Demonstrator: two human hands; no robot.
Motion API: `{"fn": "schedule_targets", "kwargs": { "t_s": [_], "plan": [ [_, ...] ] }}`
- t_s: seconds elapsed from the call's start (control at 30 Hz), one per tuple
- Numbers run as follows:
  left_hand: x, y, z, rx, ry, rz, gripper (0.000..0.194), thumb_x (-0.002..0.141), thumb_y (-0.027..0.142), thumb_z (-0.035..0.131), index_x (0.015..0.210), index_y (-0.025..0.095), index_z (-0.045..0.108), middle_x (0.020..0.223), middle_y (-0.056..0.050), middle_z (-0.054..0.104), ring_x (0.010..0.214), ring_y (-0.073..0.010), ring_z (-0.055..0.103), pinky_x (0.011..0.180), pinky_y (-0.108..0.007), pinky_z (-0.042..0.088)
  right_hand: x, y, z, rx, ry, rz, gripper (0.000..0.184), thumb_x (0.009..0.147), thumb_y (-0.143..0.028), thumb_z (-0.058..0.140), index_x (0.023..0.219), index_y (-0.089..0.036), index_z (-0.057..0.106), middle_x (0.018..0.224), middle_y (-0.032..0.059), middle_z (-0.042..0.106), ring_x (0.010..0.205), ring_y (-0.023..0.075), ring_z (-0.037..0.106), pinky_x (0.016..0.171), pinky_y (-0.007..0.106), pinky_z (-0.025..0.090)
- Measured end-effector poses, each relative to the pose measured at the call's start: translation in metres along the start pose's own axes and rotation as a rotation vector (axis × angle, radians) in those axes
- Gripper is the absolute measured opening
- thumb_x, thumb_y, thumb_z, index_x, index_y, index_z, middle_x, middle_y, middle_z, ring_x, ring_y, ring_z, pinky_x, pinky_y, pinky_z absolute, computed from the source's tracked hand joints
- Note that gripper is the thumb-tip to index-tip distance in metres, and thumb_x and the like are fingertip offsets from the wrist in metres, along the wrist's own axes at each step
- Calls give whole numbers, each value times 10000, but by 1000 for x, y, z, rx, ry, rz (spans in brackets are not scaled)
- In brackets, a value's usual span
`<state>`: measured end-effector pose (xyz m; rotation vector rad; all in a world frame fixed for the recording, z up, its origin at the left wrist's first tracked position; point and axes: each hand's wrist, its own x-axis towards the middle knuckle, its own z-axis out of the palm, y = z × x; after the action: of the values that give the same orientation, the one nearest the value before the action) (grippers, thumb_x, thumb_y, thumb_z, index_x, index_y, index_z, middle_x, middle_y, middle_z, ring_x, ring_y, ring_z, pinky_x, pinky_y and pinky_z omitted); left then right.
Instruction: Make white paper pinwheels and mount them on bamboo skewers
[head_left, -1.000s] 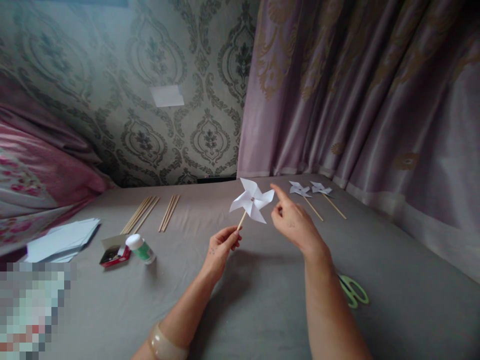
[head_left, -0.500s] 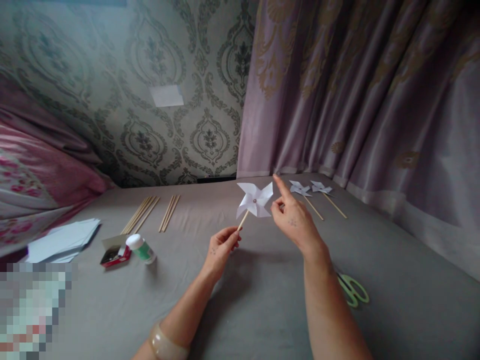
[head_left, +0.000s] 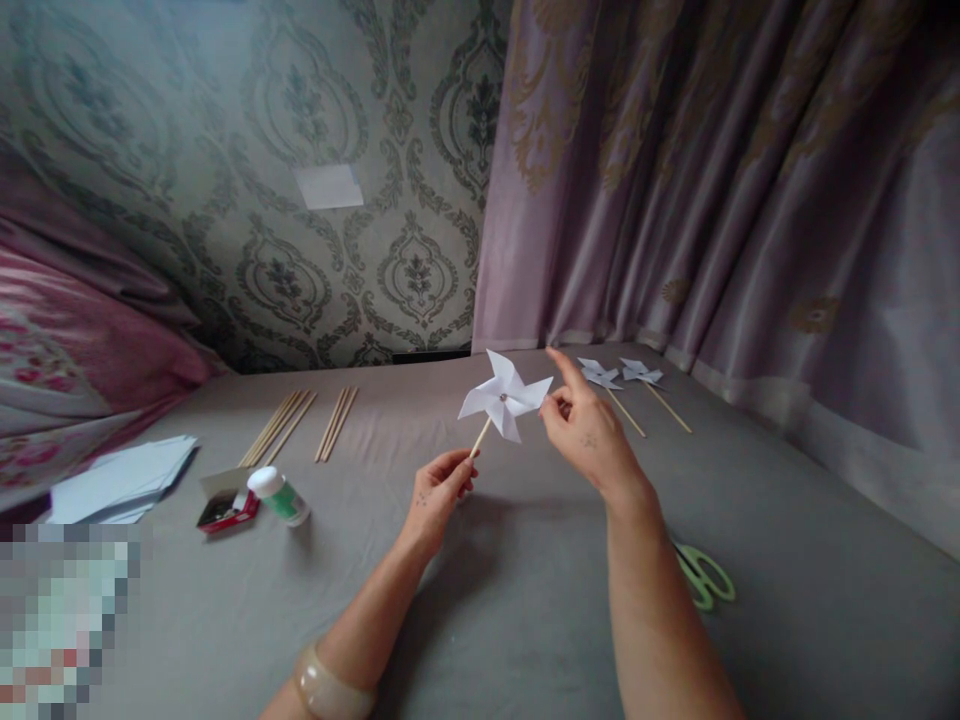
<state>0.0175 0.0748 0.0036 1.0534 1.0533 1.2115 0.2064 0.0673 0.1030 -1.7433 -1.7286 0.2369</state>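
Note:
My left hand (head_left: pixel 439 490) pinches the lower end of a thin wooden stick that carries a white paper pinwheel (head_left: pixel 504 397), held up above the grey bed sheet (head_left: pixel 525 600). My right hand (head_left: pixel 585 430) is just right of the pinwheel. Its index finger is stretched out and touches the tip of the right blade, while the other fingers are loosely curled with nothing in them.
Two more pinwheels (head_left: pixel 622 378) lie at the back by the curtain (head_left: pixel 712 200). Wooden sticks (head_left: pixel 307 425) lie at back left. A glue bottle (head_left: pixel 277 495), a small red box (head_left: pixel 225 505) and white paper sheets (head_left: pixel 124 480) are at left. Green scissors (head_left: pixel 701 575) lie at right.
The pinwheel's blades have turned round. My right index finger rose along the right blade and still touches it. My left hand has stayed in place on the stick.

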Motion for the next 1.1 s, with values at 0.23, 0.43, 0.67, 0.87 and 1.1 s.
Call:
{"fn": "schedule_targets", "kwargs": {
  "t_s": [0.23, 0.43, 0.67, 0.87, 1.1],
  "plan": [
    [1, 0, 0, -27, 63, 24, 371, 649, 395, 733, 900, 121, 729, 656, -14, 610, 564, -89, 489, 525, -204, 342, -7, 3, 5, 56, -719, 10, 370, 794, -166, 468, 1106, -149, 665, 714, 37, 700, 559, 127, 597, 548, 215, 411],
    [0, 0, 1, -33, 30, 14, 363, 658, 396, 731, 895, 121, 729, 644, -16, 615, 551, -86, 484, 526, -209, 346, 1, 5, 5, 34, -197, 62, 581, 801, -154, 464, 1381, -177, 441, 804, 37, 718, 650, 131, 615, 634, 217, 433],
    [2, -1, -1, -164, 51, 25, 404, 627, 385, 776, 931, 126, 714, 703, -33, 658, 609, -113, 572, 564, -223, 383, -11, -8, 24, 152, -936, -162, 370, 710, -127, 446, 979, -134, 700, 681, 23, 682, 519, 105, 573, 484, 181, 388],
    [7, 2, -6, -332, 111, -79, 451, 564, 374, 833, 928, 141, 703, 774, -63, 705, 744, -142, 633, 658, -225, 430, -9, -17, 42, 28, -775, -236, 218, 744, -177, 482, 737, -146, 698, 662, 32, 681, 592, 123, 584, 515, 202, 348],
    [14, 5, -13, -531, 157, -109, 355, 554, 241, 842, 845, 136, 668, 754, -46, 703, 642, -104, 605, 594, -200, 438, -13, -31, 84, 48, -544, -163, 250, 838, -293, 527, 743, -156, 713, 710, 64, 709, 670, 148, 609, 569, 228, 350]
  ]
}}
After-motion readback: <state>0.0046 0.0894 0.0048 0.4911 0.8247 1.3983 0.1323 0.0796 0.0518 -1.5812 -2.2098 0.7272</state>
